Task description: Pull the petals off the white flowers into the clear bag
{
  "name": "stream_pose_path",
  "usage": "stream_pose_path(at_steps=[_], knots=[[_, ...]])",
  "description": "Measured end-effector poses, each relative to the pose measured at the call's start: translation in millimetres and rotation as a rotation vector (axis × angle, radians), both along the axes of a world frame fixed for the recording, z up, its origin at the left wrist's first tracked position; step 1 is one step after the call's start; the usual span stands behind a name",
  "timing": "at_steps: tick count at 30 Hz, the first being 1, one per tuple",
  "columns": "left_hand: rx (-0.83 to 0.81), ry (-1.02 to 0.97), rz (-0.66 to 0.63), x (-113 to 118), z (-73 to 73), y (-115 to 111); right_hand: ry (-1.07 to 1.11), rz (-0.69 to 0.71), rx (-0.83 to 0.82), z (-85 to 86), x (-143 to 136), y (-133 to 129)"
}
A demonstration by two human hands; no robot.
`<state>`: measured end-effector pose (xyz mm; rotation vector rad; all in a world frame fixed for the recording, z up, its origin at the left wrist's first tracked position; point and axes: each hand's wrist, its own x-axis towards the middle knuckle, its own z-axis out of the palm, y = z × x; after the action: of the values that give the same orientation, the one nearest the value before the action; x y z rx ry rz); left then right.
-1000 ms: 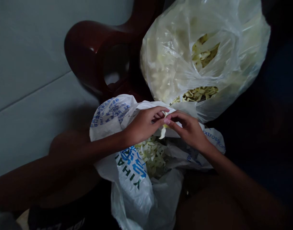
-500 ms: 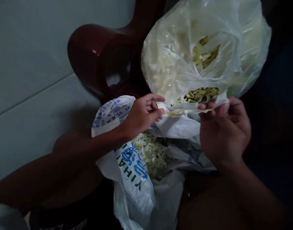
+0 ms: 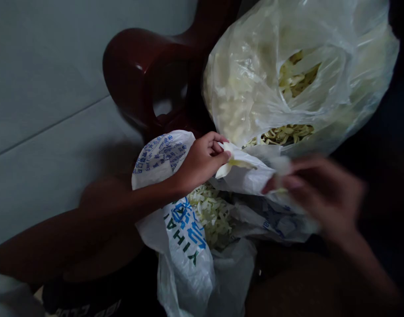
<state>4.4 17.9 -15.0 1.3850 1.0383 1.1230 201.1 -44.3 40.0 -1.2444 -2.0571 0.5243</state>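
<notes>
My left hand (image 3: pixel 208 160) pinches a pale yellow-white flower piece (image 3: pixel 235 163) between thumb and fingers, above a white printed bag (image 3: pixel 182 264). Inside that bag lies a heap of pale cut pieces (image 3: pixel 213 215). My right hand (image 3: pixel 320 189), blurred by motion, is to the right with its fingers closed on a small whitish piece (image 3: pixel 283 166). Behind the hands sits a large translucent bag (image 3: pixel 248 79), full of yellowish strips (image 3: pixel 289 133) that show through two openings.
A dark red, glossy curved wooden armrest (image 3: pixel 125 75) stands at the upper left, over a grey tiled floor (image 3: pixel 46 57). The wearer's legs are dim in the lower part of the view.
My right hand has moved right, away from my left hand. The pale piece that stretched between both hands now shows as separate parts, one at each hand. The view has shifted slightly.
</notes>
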Motion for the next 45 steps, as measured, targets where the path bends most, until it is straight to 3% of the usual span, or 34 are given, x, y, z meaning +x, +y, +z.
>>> stream_pose_path(at_steps=[2,4,9,18,28,32,39,45], knots=[[0.022,0.043,0.007,1,0.2,-4,-0.143,0.092,-0.041,-9.4,-7,5],[0.042,0.057,-0.030,3,-1.0,-7,-0.216,0.070,-0.010,-19.5,-14,9],[-0.038,-0.073,-0.230,11,-3.9,-14,-0.098,0.001,0.041,-32.0,-17,12],[-0.085,-0.183,-0.332,13,-1.4,-15,-0.047,-0.020,0.040,-36.2,-6,22],[-0.086,-0.154,-0.311,15,-9.1,-13,0.269,0.036,-0.240,-43.0,-1,28],[-0.114,-0.135,-0.323,15,-9.2,-14,0.302,0.042,-0.319,-43.6,1,30],[-0.122,-0.144,-0.338,16,-7.3,-16,0.263,0.068,-0.260,-44.7,2,31],[-0.087,-0.071,-0.265,14,-11.2,-14,-0.078,0.050,0.016,-33.9,-8,17]])
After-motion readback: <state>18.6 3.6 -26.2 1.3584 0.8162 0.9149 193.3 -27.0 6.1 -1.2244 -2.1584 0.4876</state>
